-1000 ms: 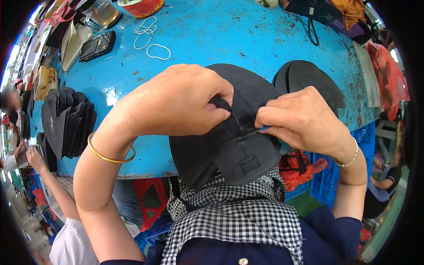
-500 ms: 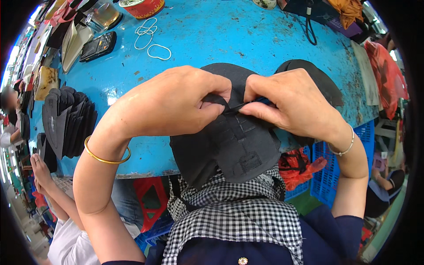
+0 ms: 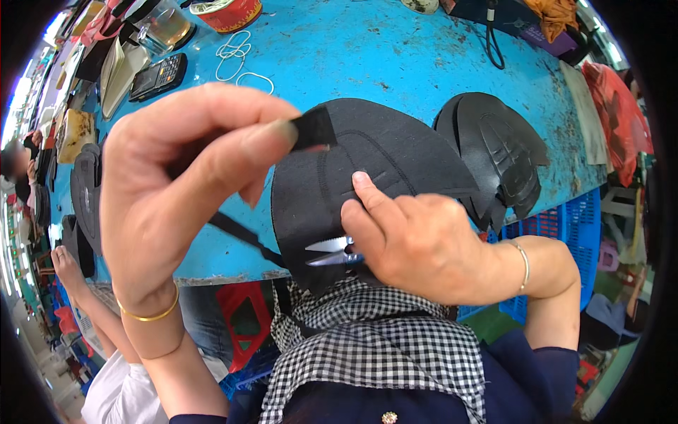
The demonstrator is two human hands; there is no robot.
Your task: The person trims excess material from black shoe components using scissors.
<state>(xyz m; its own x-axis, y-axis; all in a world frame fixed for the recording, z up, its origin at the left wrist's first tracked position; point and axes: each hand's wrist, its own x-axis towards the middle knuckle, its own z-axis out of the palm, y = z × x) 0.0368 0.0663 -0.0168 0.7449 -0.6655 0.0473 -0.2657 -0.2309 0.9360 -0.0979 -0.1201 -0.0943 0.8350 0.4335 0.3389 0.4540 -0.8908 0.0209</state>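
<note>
A curved black panel [image 3: 304,191] with stitched lines lies in front of me, its near edge over the table edge. My left hand [image 3: 191,169] is raised above its left side, thumb and forefinger pinching the end of a black strap [image 3: 316,130]. More of that strap hangs below the hand, toward the panel's near left corner. My right hand [image 3: 417,244] is curled round small scissors [image 3: 328,252], their blades apart and pointing left; the handles are mostly hidden. The right forefinger rests on the panel at a short slit.
On the blue table [image 3: 339,49], stacked black pieces [image 3: 494,141] lie right and another stack [image 3: 86,191] left. White cord [image 3: 233,53], a keypad device [image 3: 159,74], a glass mug [image 3: 166,28] and a red tub [image 3: 226,14] stand farther back. Blue crates [image 3: 558,219] are below the right edge.
Both hands have parted: the left rose leftward with the strap end, the right came down nearer me. The panel now shows its stitched side, and the scissor blades have come into view.
</note>
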